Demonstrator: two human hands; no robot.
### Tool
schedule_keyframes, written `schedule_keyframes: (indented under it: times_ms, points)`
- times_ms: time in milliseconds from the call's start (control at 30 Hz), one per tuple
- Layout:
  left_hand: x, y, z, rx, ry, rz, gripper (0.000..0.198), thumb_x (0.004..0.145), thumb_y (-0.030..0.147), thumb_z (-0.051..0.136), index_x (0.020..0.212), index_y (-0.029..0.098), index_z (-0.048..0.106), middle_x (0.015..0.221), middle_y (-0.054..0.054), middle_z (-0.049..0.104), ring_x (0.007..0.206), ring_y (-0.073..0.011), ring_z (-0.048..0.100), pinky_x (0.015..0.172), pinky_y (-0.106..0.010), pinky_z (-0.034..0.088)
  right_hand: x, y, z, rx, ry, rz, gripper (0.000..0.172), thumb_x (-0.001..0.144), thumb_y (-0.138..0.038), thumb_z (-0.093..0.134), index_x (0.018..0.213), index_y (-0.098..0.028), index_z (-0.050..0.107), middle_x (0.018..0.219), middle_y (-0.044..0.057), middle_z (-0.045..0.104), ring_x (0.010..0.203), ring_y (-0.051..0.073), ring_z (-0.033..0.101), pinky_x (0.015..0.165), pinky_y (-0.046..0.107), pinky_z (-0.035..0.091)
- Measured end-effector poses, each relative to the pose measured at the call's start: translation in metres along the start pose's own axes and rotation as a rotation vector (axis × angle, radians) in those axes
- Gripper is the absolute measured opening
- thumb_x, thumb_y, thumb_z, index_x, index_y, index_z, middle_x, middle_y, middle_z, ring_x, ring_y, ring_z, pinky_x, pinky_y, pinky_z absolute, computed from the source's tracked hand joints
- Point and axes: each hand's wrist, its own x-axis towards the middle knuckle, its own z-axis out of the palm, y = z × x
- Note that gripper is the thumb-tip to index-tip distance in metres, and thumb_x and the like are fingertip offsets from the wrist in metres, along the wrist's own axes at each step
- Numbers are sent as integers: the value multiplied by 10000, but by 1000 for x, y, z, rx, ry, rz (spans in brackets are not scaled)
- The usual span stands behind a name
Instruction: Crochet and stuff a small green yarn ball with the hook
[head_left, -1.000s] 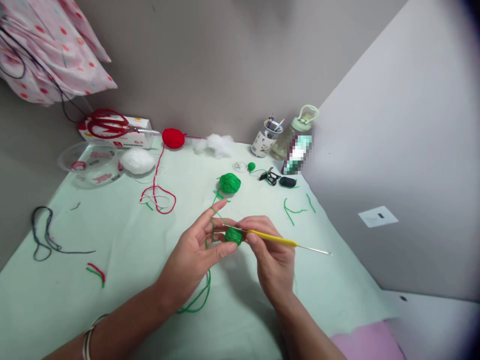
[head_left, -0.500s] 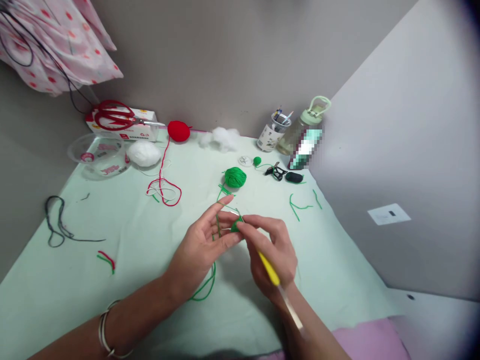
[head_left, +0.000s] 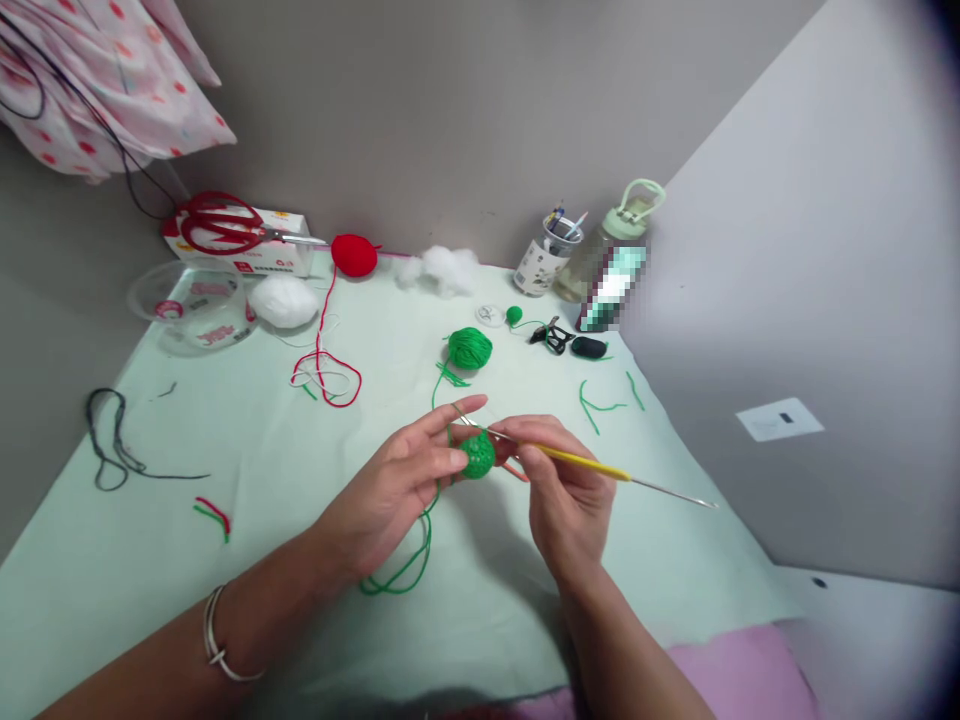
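My left hand (head_left: 409, 475) pinches a small round green crochet piece (head_left: 478, 457) between thumb and fingers. Green yarn (head_left: 430, 520) runs over its raised index finger and hangs in loops below the hand. My right hand (head_left: 570, 490) is closed around a crochet hook (head_left: 585, 461) with a yellow grip and metal ends. One end of the hook is at the top of the green piece; the other points out to the right. A short reddish strand (head_left: 515, 470) shows by the right fingers. Beyond the hands lies the green yarn ball (head_left: 469, 348).
Along the back stand red-handled scissors (head_left: 221, 222) on a box, a clear plastic bowl (head_left: 191, 310), white yarn (head_left: 283, 301), red yarn (head_left: 354, 256), stuffing (head_left: 448, 270), a pen cup (head_left: 541, 262), a bottle (head_left: 626, 225) and a pixelated phone (head_left: 615, 290). A black hair clip (head_left: 553, 336) lies right.
My right hand has turned, swinging the hook from pointing down toward me to nearly level, pointing right. The green piece now shows more fully in my left fingers.
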Motion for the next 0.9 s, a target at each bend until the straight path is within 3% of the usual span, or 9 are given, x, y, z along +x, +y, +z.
schedule_keyframes:
  times_ms: [167, 367, 633, 900]
  points:
    - [-3, -2, 3, 127, 82, 103, 632, 824, 217, 886, 1416, 294, 676, 1171, -31, 707, 1286, -259, 631, 1124, -392, 445, 1, 3, -3, 52, -29, 112, 141, 1007, -343, 714, 1043, -305, 844, 1015, 54, 815, 880, 197, 734, 735, 350, 625]
    - [-4, -4, 3, 241, 124, 154, 681, 817, 250, 894, 1451, 283, 647, 1184, -44, 702, 1230, -263, 662, 1113, -422, 476, 2, 7, -3, 100, -45, 200, 184, 986, -429, 734, 1017, -283, 842, 996, 57, 825, 865, 198, 735, 765, 361, 622]
    - [-4, -2, 4, 135, 79, 139, 589, 851, 253, 874, 1406, 273, 678, 1157, -39, 675, 1260, -272, 634, 1147, -442, 446, 2, 6, -3, 158, -55, 168, 124, 999, -356, 729, 1039, -330, 843, 1014, 24, 814, 821, 164, 723, 737, 324, 614]
    - [-4, 6, 1, 75, 80, 79, 471, 867, 200, 772, 1336, 247, 756, 1066, -32, 655, 988, -184, 611, 941, -331, 465, 2, 0, -3, 91, 12, 132, 160, 990, -374, 724, 991, -261, 838, 951, 53, 789, 740, 174, 707, 683, 356, 626]
